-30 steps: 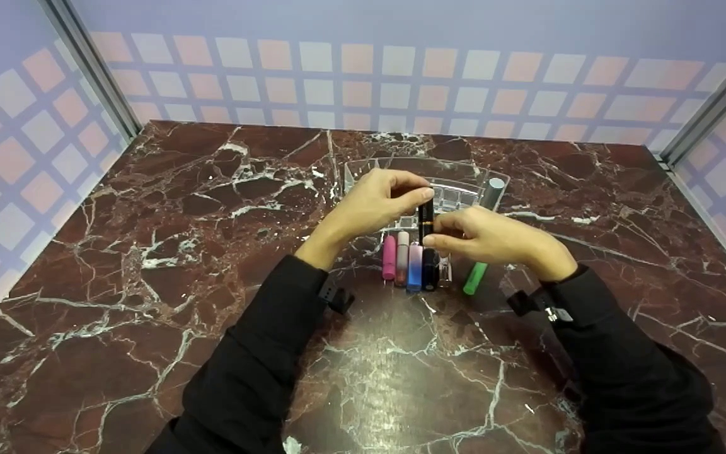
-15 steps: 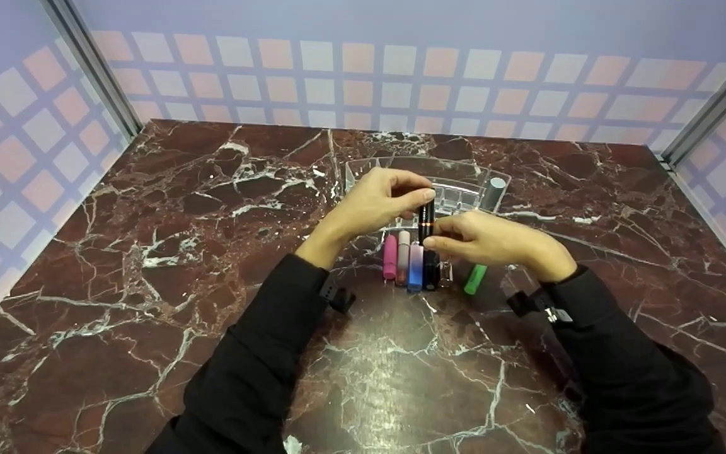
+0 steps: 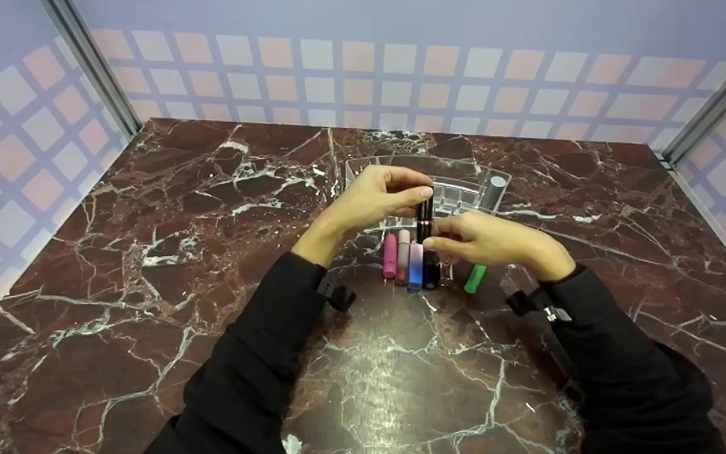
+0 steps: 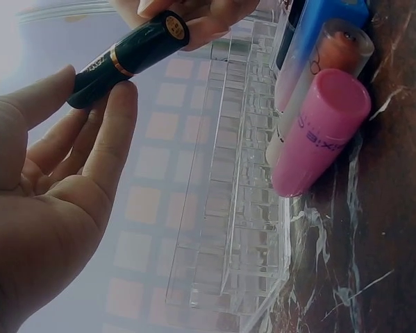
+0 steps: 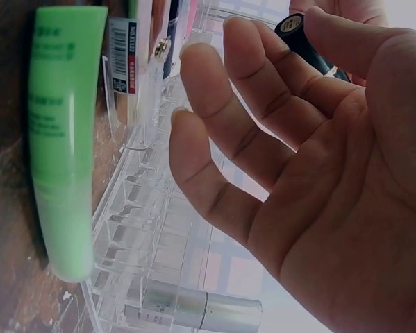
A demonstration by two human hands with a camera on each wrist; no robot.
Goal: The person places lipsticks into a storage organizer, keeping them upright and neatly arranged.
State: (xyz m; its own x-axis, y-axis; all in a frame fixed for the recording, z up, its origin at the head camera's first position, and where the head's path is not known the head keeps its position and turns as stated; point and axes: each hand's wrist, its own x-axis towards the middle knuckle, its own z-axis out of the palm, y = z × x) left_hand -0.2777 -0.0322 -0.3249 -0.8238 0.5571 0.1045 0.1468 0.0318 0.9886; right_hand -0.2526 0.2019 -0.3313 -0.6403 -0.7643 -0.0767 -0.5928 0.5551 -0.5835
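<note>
Tube (image 3: 425, 217), black, with a gold band (image 4: 121, 62) about its middle: where does it stand, and what holds it?

Seen from the head, it stands upright on the near side of the clear organiser (image 3: 457, 187), which lies at 12 o'clock from it. My left grip (image 3: 375, 197), at 10 o'clock, pinches its upper end; my right grip (image 3: 486, 238), at 4 o'clock, pinches the lower. Both are thus clamped on the one piece, which appears to be clear of the counter (image 3: 375, 378).

How would you judge its handling?

Light, I expect, and stiff; its glossy wall may prove slippery, and the band suggests a seam where cap meets base. I would take hold to either side of that band and squeeze only gently.

What lies about it?

Toward 6 to 8 o'clock, a row: blue tube (image 3: 415, 268), clear tube with coral contents (image 3: 403, 261), then pink tube (image 3: 389, 257) outermost. Green tube (image 3: 475, 279) lies apart at 5 o'clock; silver tube (image 3: 494, 189) rises at the organiser, toward 2 o'clock.
</note>
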